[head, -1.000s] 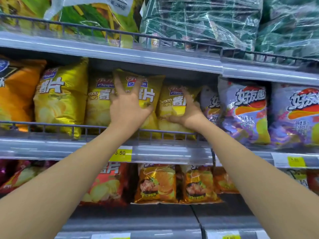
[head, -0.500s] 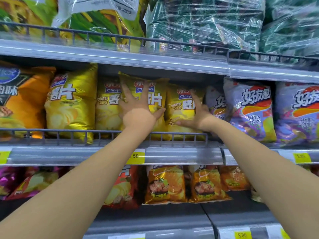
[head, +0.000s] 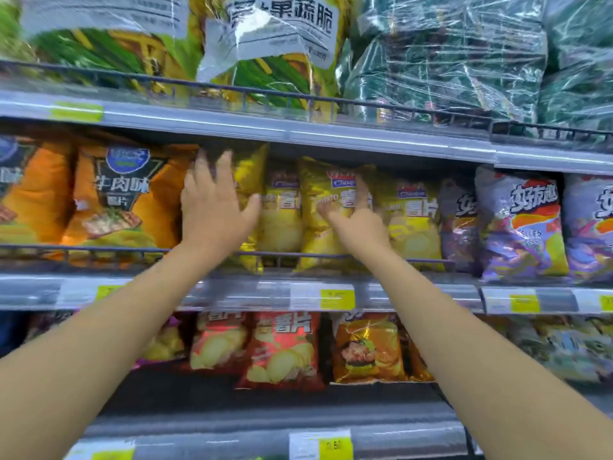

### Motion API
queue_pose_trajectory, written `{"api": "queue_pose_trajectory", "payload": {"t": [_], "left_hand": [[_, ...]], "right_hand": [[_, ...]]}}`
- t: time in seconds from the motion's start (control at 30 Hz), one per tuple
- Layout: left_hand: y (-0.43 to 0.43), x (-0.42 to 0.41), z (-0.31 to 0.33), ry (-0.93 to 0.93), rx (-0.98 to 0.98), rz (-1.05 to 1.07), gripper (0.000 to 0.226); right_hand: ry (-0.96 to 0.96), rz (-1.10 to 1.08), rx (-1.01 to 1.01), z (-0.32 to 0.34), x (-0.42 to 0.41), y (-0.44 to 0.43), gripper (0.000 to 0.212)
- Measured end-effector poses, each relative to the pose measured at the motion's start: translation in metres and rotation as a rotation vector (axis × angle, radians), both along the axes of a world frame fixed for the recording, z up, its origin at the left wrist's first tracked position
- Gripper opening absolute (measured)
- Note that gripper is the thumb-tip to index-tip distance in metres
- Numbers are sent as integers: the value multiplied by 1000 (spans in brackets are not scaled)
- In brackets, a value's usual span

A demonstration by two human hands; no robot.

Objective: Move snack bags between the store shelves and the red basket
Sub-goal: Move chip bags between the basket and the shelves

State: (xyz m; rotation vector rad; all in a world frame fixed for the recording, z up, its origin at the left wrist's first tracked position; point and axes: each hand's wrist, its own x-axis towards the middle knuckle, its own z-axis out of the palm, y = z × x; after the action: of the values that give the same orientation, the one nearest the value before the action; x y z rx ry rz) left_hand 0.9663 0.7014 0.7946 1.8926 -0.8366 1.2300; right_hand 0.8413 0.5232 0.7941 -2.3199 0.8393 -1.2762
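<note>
Yellow crinkled foil potato-chip bags stand upright in a tight row at the frame's centre, on the grey metal middle shelf behind its dark wire front rail. Left hand: fingers spread open, palm flat against the leftmost yellow bag, gripping nothing. Right hand: fingers loosely curled on the face of a centre bag; a true grip cannot be told. Likely risk: slick, puffy foil could slip, and neighbouring bags, pressed together, might topple over the low rail. Orange beef-flavour bags fill the left, purple bags the right. No red basket is in view. Setting: a shop aisle with stacked shelves and yellow price tags.
</note>
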Motion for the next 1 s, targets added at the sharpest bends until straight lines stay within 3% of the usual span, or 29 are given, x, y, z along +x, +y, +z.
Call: {"api": "queue_pose_trajectory", "payload": {"t": [0.23,0.43,0.8,1.0], "left_hand": [[21,33,0,98,201,-68,101],[19,38,-4,189,211,-268,106],[-14,-6,-12,44,98,-22,84],[-34,-18,-23,-46,68,89,85]], "right_hand": [[-110,-192,-97,-22,10,6,86],[-113,-206,-78,-24,11,7,84],[-151,-224,-105,-26,14,4,85],[-133,-228,-127,-26,14,0,87]]}}
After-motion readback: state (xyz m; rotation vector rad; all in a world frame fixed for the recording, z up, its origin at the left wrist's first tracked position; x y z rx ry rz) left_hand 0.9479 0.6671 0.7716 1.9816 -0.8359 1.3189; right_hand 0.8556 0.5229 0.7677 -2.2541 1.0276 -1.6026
